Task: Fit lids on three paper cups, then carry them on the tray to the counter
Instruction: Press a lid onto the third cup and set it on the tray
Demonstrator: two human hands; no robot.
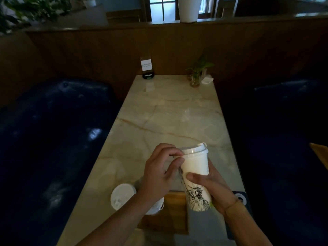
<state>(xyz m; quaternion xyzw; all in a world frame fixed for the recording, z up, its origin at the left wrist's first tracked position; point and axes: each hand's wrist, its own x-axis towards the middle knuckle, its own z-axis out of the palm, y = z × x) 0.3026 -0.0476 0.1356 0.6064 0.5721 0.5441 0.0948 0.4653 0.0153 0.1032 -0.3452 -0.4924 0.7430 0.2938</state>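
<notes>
**A:** A marble-patterned counter [177, 112] runs away between two dark blue booth seats [53, 130]. Where is the work?

**B:** At its near end, above a wooden tray [174, 201]. A person holds a tall paper cup [196, 180], printed with a Statue of Liberty drawing, tilted away from the body and lifted clear of the tray.

**A:** And the hands?

**B:** The right hand [213, 189] wraps the lower body of the cup, thumb across the front. The left hand [159, 171] has its fingers [174, 153] curled at the rim, pinching the edge of the white plastic lid [194, 150], which sits on top and appears not fully seated on the near side.

**A:** How will it handle?

**B:** Likely light with thin walls that buckle under a hard squeeze; whether it is filled cannot be seen. Best gripped low, with pressure worked round the stiffer rim.

**A:** Anything smaller?

**B:** A second lidded cup [122, 196] stands left of the tray, and another white lid [156, 206] peeks from beneath the left forearm.
</notes>
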